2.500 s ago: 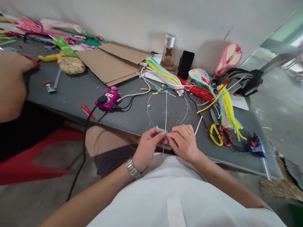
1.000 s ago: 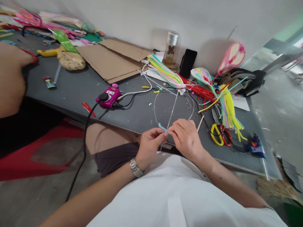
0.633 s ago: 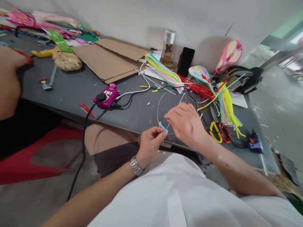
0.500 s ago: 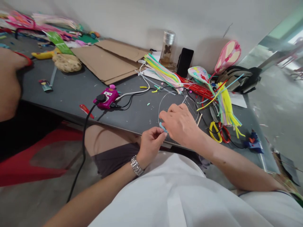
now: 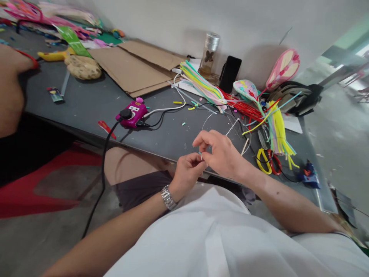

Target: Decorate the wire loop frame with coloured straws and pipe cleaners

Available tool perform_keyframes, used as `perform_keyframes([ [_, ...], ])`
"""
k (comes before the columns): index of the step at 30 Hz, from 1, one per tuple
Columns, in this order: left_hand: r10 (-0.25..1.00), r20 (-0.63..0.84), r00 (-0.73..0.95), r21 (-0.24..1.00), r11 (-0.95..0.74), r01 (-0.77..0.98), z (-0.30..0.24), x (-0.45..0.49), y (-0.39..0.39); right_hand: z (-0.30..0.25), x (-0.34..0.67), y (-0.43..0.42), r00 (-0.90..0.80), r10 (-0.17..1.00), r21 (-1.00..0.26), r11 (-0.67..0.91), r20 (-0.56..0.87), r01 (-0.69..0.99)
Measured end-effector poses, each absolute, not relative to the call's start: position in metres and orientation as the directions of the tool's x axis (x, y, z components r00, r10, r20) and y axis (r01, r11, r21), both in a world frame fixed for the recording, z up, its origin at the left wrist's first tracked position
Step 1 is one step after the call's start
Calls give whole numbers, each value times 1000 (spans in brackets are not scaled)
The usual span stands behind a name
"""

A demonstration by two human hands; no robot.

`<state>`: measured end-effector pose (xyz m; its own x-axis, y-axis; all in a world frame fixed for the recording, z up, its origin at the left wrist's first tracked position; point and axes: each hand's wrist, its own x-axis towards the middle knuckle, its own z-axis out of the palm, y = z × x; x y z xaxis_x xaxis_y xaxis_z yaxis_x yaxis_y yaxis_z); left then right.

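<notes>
My left hand (image 5: 188,169) is closed in a pinch at the table's front edge, its fingertips on a thin pale wire (image 5: 201,157). Close against it, my right hand (image 5: 221,154) has thumb and forefinger pinched together. Between the two sets of fingertips a tiny bit of a light-blue piece (image 5: 200,152) shows; the fingers cover most of it. Part of a thin wire loop (image 5: 205,121) curves over the table beyond my right hand. A white stick (image 5: 232,127) and a short cream stick (image 5: 245,146) lie just past that hand.
Yellow- and red-handled scissors (image 5: 268,161) lie right, near bundled fuzzy stems (image 5: 278,129). A purple power adapter (image 5: 133,114) with a black cord sits left. Behind are cardboard (image 5: 138,69), a bottle (image 5: 210,54) and a phone (image 5: 230,74). Another person's arm (image 5: 10,90) is far left.
My right hand has turned and drawn its fingers into a pinch beside my left. The light-blue piece, plainer before, is now mostly covered. The view has shifted slightly.
</notes>
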<state>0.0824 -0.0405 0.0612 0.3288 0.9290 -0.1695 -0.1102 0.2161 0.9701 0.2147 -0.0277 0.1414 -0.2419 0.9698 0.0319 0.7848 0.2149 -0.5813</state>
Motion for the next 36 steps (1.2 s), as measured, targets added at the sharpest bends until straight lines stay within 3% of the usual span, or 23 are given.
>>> perform_keyframes([
  [5, 915, -199, 352, 953, 264, -148, 61, 82, -42, 143, 217, -22, -279, 959, -621, 185, -55, 762],
  [12, 926, -189, 327, 957, 248, -150, 64, 83, -43, 159, 211, -16, -404, 898, -407, 308, -175, 860],
  [16, 920, -206, 333, 953, 266, -147, 63, 82, -44, 155, 208, -14, -420, 887, -373, 330, -192, 867],
  [23, 906, -265, 331, 927, 334, -171, 58, 84, -45, 148, 213, -9, -490, 862, -345, 425, -129, 837],
  [26, 905, -299, 303, 902, 371, -220, 57, 84, -45, 150, 226, -19, -518, 853, -254, 515, 61, 819],
  [29, 897, -329, 296, 872, 409, -270, 57, 84, -44, 146, 243, -37, -467, 853, -157, 507, 231, 848],
  [36, 888, -340, 310, 858, 428, -284, 57, 88, -44, 123, 248, -57, -419, 876, -89, 449, 239, 889],
])
